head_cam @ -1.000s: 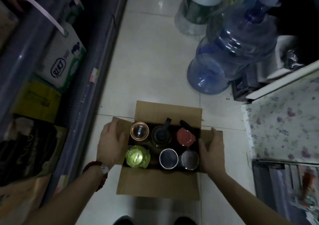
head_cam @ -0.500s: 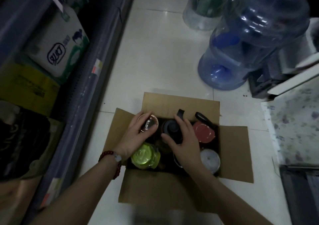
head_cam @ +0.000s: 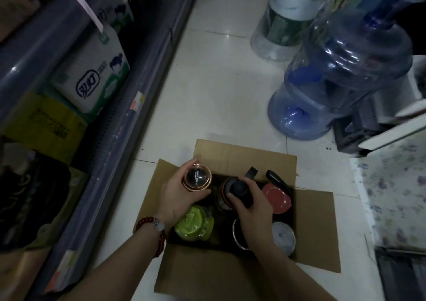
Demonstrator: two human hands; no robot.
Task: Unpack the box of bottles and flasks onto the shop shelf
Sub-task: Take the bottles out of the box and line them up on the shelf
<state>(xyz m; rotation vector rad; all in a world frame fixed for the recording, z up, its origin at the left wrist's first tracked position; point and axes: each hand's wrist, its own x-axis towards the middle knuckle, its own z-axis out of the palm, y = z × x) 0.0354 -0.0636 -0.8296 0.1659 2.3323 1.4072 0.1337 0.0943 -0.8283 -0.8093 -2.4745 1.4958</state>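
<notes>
- Left hand point(head_cam: 175, 197) clamped around copper-rimmed dark-lidded flask point(head_cam: 197, 177), far-left in open brown cardboard box point(head_cam: 313, 229).
- Right hand point(head_cam: 250, 205) clamped on black-capped bottle point(head_cam: 237, 188), far-middle.

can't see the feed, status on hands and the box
Left hand gripping copper-rimmed flask. Right hand on black-capped bottle. Four others upright in the cardboard box. Nothing blocking.

White glossy tiled floor point(head_cam: 219, 88) carries an open brown cardboard box point(head_cam: 315, 229), a blue translucent plastic water jug point(head_cam: 341, 79) and a clear green-labelled water jug point(head_cam: 283, 21) beyond it.
</notes>
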